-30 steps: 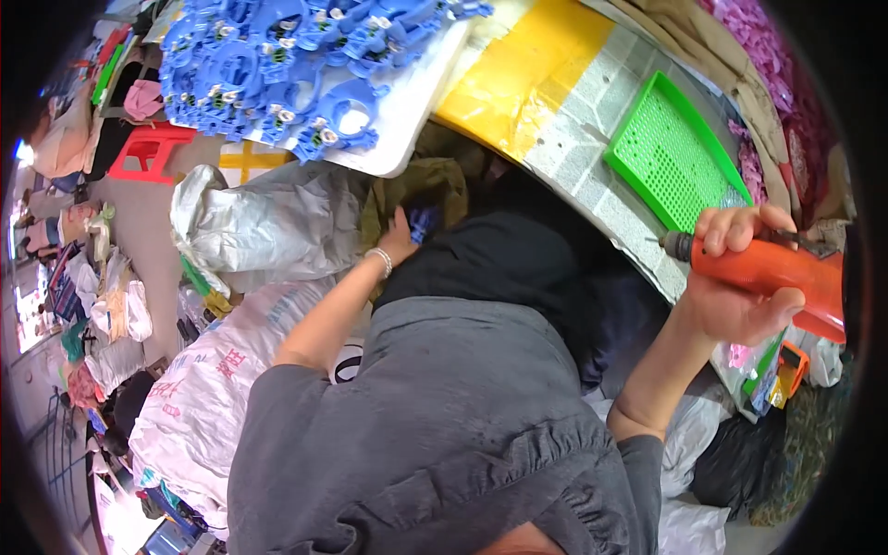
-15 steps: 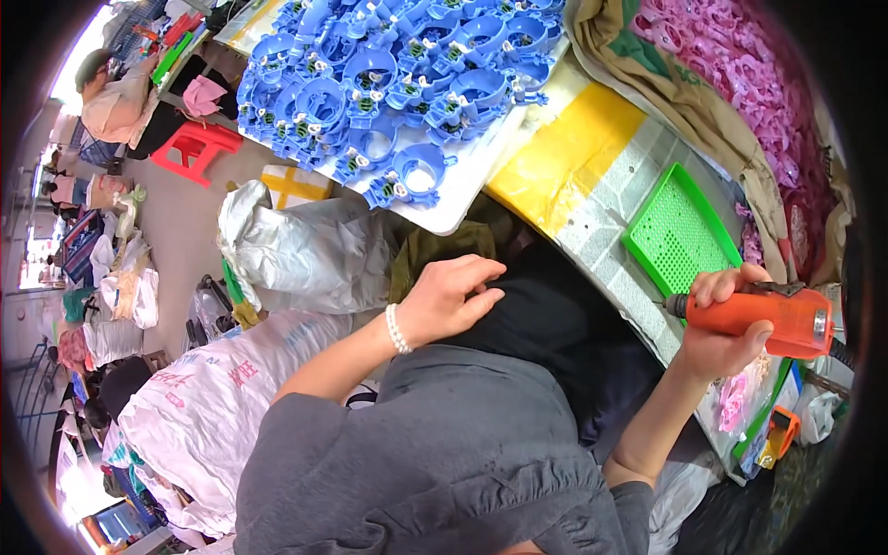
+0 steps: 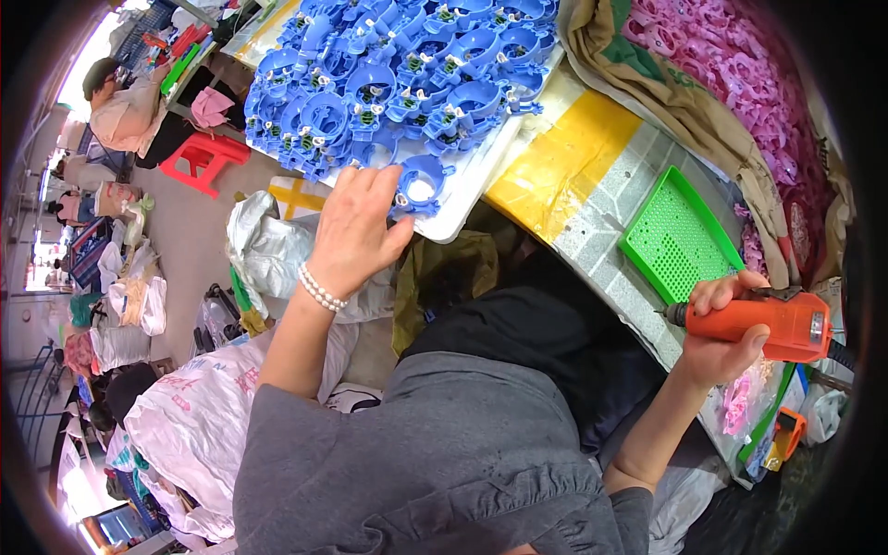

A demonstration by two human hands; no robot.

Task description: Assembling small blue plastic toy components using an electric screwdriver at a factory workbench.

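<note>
My left hand (image 3: 356,227), wearing a white bead bracelet (image 3: 322,289), is at the near corner of a white board (image 3: 462,208). Its fingers reach over the left edge of a blue plastic ring-shaped piece (image 3: 424,174), and the thumb stands apart below it. Whether the fingertips touch the piece I cannot tell. Many more such blue pieces (image 3: 370,83) crowd the board, with small white and dark parts on them. On the right, my right hand (image 3: 717,347) is wrapped round an orange electric screwdriver (image 3: 754,326), its dark tip pointing left.
A green perforated tray (image 3: 680,236) lies on the grey-topped table, beside yellow tape (image 3: 564,157). Pink plastic pieces (image 3: 731,83) fill a brown sack (image 3: 647,88) at far right. White sacks (image 3: 199,425) and a red stool (image 3: 203,159) stand to the left, near a seated person (image 3: 125,111).
My left hand has moved from in front of my body up and left to the nearest blue piece on the board. The right hand stays almost still with the screwdriver.
</note>
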